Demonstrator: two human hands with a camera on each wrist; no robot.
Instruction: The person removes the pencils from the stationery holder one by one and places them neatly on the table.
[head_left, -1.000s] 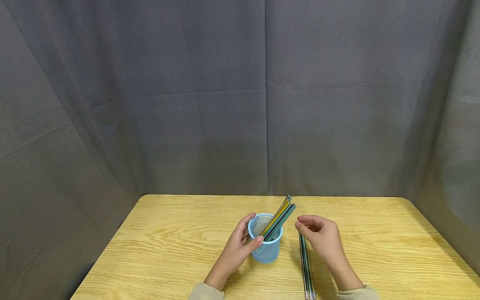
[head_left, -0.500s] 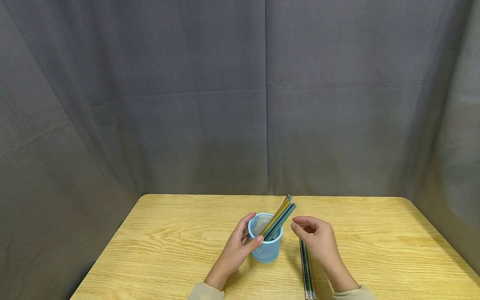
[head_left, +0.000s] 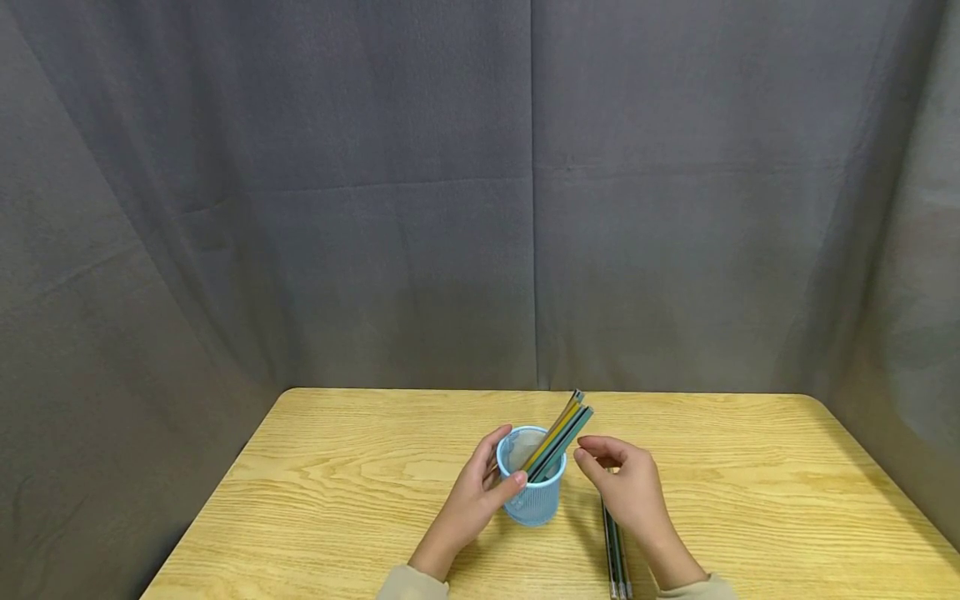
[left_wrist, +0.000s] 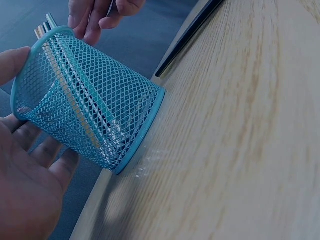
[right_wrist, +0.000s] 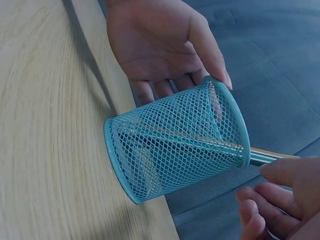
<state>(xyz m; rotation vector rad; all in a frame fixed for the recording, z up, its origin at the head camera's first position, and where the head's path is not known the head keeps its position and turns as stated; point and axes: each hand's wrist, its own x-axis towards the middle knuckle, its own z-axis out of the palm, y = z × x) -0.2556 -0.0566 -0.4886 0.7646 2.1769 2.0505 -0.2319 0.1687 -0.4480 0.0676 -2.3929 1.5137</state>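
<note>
Two hands are in position from my station. I have the left hand [head_left: 476, 492] clamped on the light-blue mesh cup [head_left: 534, 507], its thumb at the rim and its fingers along the wall; the cup appears to stand upright on the wooden table [head_left: 337, 475]. Inside it, a bundle of pencils [head_left: 558, 446] leans right and away from the wearer. I place the right hand [head_left: 626, 487] just beside the protruding ends, thumb and fingertips apart; I see nothing between them and cannot confirm contact with the bundle. The step in hand I judge to be an approach to those ends. To do it well: brace the cup firmly, since side pressure on the leaning bundle could tip it; align thumb and forefinger across the pencils near their upper ends; close evenly, because round or faceted shafts may roll; apply force along their slope. Lift the wrist clear of the loose pencils [head_left: 615, 554] lying beneath on the table, or the row may scatter.
</note>
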